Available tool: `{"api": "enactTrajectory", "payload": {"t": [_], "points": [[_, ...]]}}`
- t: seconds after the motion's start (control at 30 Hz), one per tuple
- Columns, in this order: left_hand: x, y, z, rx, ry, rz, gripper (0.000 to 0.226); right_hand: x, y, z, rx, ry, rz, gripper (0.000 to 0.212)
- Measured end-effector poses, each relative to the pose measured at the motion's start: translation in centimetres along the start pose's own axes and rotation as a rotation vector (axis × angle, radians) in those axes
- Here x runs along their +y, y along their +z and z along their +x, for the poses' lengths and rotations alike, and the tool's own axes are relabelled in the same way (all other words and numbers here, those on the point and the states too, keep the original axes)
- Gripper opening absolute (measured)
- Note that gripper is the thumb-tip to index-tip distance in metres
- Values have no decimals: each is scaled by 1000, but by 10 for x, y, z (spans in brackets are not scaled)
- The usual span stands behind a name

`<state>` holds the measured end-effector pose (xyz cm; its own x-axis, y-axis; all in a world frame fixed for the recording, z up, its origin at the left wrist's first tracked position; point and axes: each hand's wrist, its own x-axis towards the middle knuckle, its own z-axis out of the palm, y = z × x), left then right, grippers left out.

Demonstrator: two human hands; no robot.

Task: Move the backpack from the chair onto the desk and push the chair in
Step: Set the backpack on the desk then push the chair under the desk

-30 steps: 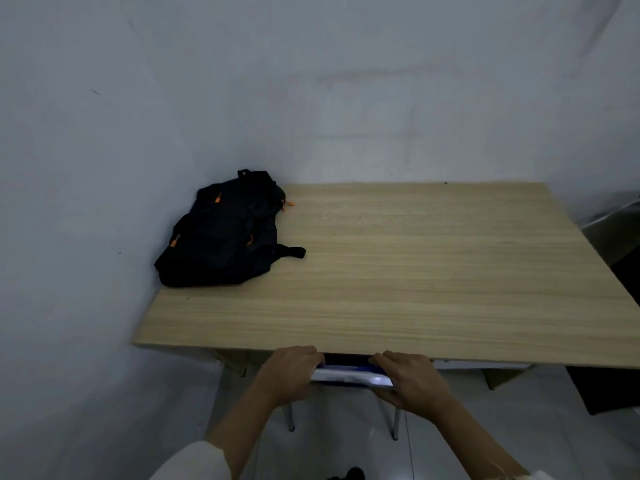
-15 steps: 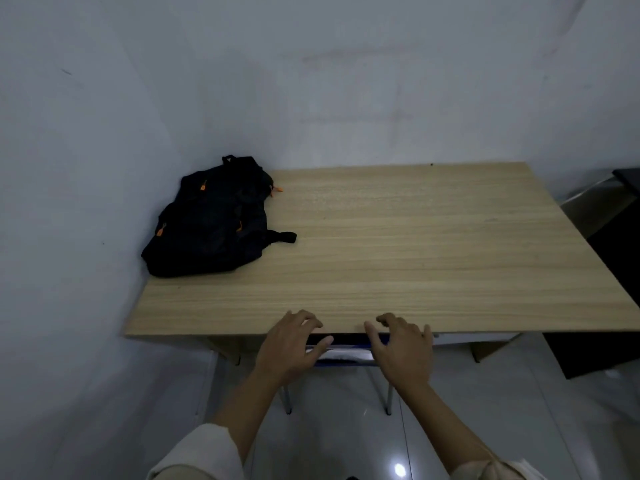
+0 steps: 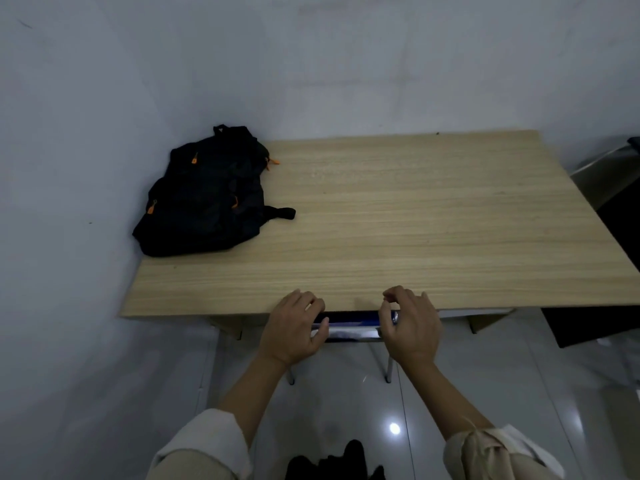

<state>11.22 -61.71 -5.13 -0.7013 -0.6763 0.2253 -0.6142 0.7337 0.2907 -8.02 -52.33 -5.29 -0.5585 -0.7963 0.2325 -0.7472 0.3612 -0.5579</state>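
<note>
A black backpack (image 3: 207,195) with orange zipper pulls lies on the far left corner of the light wooden desk (image 3: 433,220), against the wall. The chair (image 3: 353,328) is tucked under the desk's near edge. Only the top of its blue and white backrest and two metal legs show. My left hand (image 3: 294,329) and my right hand (image 3: 410,325) hover just above the two ends of the backrest, at the desk's edge. Their fingers are loosely bent and apart, and hold nothing.
White walls close off the desk's left and far sides. A dark piece of furniture (image 3: 588,323) stands at the right of the desk, with a metal frame (image 3: 595,174) behind it. The floor (image 3: 485,393) is glossy tile. Something dark (image 3: 332,462) lies by my feet.
One second ago both hands gripped the chair's backrest. They let go and lifted off it, and their fingers have since curled slightly. The view has tilted a little.
</note>
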Motion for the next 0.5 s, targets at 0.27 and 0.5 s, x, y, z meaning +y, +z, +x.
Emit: {"api": "enactTrajectory", "payload": {"t": [0.27, 0.5], "points": [[2, -1, -2, -35, -35, 16, 32, 4, 1, -5, 13, -40, -29, 31], [-1, 2, -3, -35, -13, 25, 63, -10, 6, -28, -58, -199, -195, 47]]}}
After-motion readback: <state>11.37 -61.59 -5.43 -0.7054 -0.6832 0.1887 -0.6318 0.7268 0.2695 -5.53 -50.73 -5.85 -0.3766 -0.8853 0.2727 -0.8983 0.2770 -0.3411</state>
